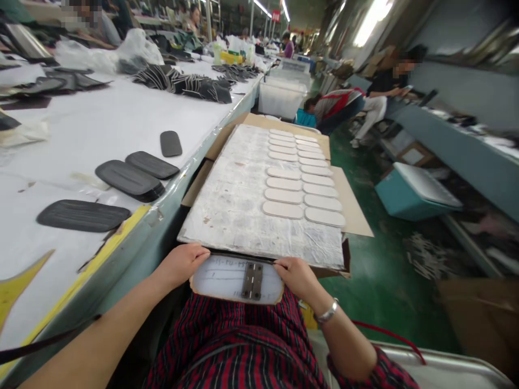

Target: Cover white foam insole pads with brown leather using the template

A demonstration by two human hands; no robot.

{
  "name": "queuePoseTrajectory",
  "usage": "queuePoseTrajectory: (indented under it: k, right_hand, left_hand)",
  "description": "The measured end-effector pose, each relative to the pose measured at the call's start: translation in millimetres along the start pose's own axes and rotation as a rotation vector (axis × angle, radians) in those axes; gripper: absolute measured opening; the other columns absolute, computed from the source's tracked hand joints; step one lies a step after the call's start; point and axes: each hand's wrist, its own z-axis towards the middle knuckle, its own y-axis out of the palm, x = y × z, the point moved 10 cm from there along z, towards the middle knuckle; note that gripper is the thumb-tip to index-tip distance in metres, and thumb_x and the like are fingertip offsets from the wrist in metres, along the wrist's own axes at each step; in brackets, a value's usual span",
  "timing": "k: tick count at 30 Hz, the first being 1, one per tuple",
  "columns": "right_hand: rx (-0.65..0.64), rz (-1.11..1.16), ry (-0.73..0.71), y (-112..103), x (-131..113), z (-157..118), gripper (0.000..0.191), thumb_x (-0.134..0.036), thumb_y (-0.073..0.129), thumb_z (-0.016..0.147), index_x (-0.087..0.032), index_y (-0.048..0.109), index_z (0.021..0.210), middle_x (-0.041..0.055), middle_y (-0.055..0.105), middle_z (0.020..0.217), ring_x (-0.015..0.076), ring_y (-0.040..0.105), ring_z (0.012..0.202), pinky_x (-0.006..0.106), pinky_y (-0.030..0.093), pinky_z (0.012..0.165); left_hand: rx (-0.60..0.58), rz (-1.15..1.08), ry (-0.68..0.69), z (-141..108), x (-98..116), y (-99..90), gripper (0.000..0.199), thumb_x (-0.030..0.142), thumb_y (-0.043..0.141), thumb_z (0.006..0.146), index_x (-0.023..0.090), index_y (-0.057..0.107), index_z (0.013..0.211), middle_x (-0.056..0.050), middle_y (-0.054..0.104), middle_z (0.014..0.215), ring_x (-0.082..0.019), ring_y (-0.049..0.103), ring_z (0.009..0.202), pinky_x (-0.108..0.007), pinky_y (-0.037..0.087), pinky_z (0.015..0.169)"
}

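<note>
On my lap, at the near edge of a whitish board (227, 205), rests a rounded translucent plastic template (223, 278) with a dark metal hinge (252, 281) and handwritten marks. My left hand (184, 263) pinches its far left corner, thumb and fingers pressed together. At the far right corner my right hand (298, 276) grips it in the same way. A thin dark edge shows along the template's far side; what it belongs to is hard to make out. Pale rounded strips (283, 210) lie in two columns on the board's right half.
Dark rounded pieces (83, 215) and a stack of them (130, 179) lie on the white table (133, 116) at left. Further back are fanned dark pieces (182, 81). The board sits on an opened cardboard box (352, 205). A blue-and-white box (413, 192) and people are at right.
</note>
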Motion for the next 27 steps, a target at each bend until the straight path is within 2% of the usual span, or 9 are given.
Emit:
queuePoseTrajectory:
  k: [3, 5, 7, 10, 13, 16, 18, 22, 27]
  right_hand:
    - [-0.036, 0.059, 0.035, 0.5, 6.2, -0.1, 0.027, -0.023, 0.046, 0.08, -0.015, 0.057, 0.056, -0.0016, 0.054, 0.056, 0.0098, 0.047, 0.058, 0.022, 0.033, 0.056]
    - [-0.129, 0.265, 0.108, 7.5, 18.0, -2.6, 0.024, -0.028, 0.049, 0.079, -0.014, 0.06, 0.063, -0.0013, 0.055, 0.059, 0.0099, 0.049, 0.06, 0.02, 0.036, 0.056]
    - [-0.188, 0.57, 0.247, 14.7, 33.7, -8.0, 0.026, -0.036, 0.049, 0.081, -0.014, 0.063, 0.078, 0.0021, 0.061, 0.072, 0.0117, 0.054, 0.068, 0.021, 0.042, 0.06]
    - [-0.119, 0.865, 0.456, 17.3, 55.3, -16.0, 0.036, -0.044, 0.042, 0.085, -0.013, 0.061, 0.09, 0.0097, 0.062, 0.092, 0.0149, 0.059, 0.077, 0.026, 0.049, 0.063]
    - [-0.058, 0.802, 0.555, 17.2, 65.3, -19.6, 0.036, -0.041, 0.038, 0.088, -0.012, 0.06, 0.087, 0.0106, 0.062, 0.087, 0.0135, 0.06, 0.069, 0.027, 0.051, 0.059]
    - [-0.076, 0.681, 0.607, 20.9, 67.9, -22.7, 0.037, -0.038, 0.035, 0.089, -0.012, 0.057, 0.076, 0.0042, 0.058, 0.065, 0.0102, 0.057, 0.052, 0.025, 0.05, 0.052]
    - [-0.092, 0.641, 0.618, 23.0, 68.8, -26.2, 0.039, -0.04, 0.034, 0.089, -0.013, 0.055, 0.07, 0.0, 0.052, 0.053, 0.0092, 0.054, 0.044, 0.023, 0.048, 0.047]
    - [-0.14, 0.579, 0.606, 29.4, 70.0, -37.6, 0.042, -0.045, 0.038, 0.086, -0.013, 0.053, 0.062, -0.0017, 0.05, 0.045, 0.0098, 0.053, 0.038, 0.02, 0.044, 0.04]
    - [-0.129, 0.451, 0.476, 32.4, 64.6, -37.8, 0.019, -0.024, 0.052, 0.076, -0.015, 0.051, 0.058, -0.0027, 0.054, 0.047, 0.0091, 0.054, 0.041, 0.016, 0.039, 0.039]
  left_hand:
    - [-0.011, 0.064, 0.037, -0.5, -3.5, 6.4, 0.039, 0.039, 0.034, 0.085, 0.019, 0.067, 0.085, -0.004, 0.066, 0.086, -0.018, 0.058, 0.083, -0.026, 0.04, 0.076]
    - [-0.01, 0.061, 0.048, -1.1, -7.3, 11.0, 0.04, 0.041, 0.033, 0.085, 0.019, 0.067, 0.087, -0.004, 0.066, 0.088, -0.019, 0.058, 0.085, -0.026, 0.04, 0.076]
    - [0.019, 0.066, 0.047, -1.9, -10.5, 12.7, 0.042, 0.044, 0.032, 0.085, 0.019, 0.067, 0.089, -0.005, 0.066, 0.09, -0.02, 0.058, 0.086, -0.027, 0.041, 0.077]
    - [0.057, 0.082, 0.031, -3.3, -11.6, 10.8, 0.044, 0.044, 0.031, 0.085, 0.018, 0.066, 0.088, -0.006, 0.066, 0.09, -0.022, 0.058, 0.086, -0.029, 0.042, 0.078]
    - [0.012, 0.01, 0.004, -4.4, -12.8, 9.5, 0.047, 0.049, 0.031, 0.084, 0.02, 0.067, 0.085, -0.005, 0.067, 0.089, -0.022, 0.059, 0.085, -0.029, 0.043, 0.077]
    - [-0.025, -0.087, -0.035, -7.8, -18.7, 7.8, 0.049, 0.057, 0.035, 0.08, 0.022, 0.067, 0.093, -0.003, 0.066, 0.1, -0.023, 0.058, 0.094, -0.029, 0.043, 0.083]
    - [-0.024, -0.079, -0.121, -13.0, -30.5, 9.1, 0.056, 0.062, 0.04, 0.075, 0.02, 0.063, 0.104, -0.006, 0.065, 0.105, -0.025, 0.058, 0.097, -0.032, 0.042, 0.086]
    - [-0.072, -0.062, -0.262, -29.7, -49.0, 27.0, 0.074, 0.067, 0.043, 0.07, 0.013, 0.051, 0.121, -0.012, 0.061, 0.113, -0.029, 0.057, 0.101, -0.037, 0.041, 0.09]
    - [-0.079, -0.168, -0.237, -45.0, -46.4, 41.7, 0.067, 0.063, 0.043, 0.073, 0.017, 0.048, 0.122, -0.008, 0.059, 0.118, -0.027, 0.053, 0.109, -0.032, 0.041, 0.092]
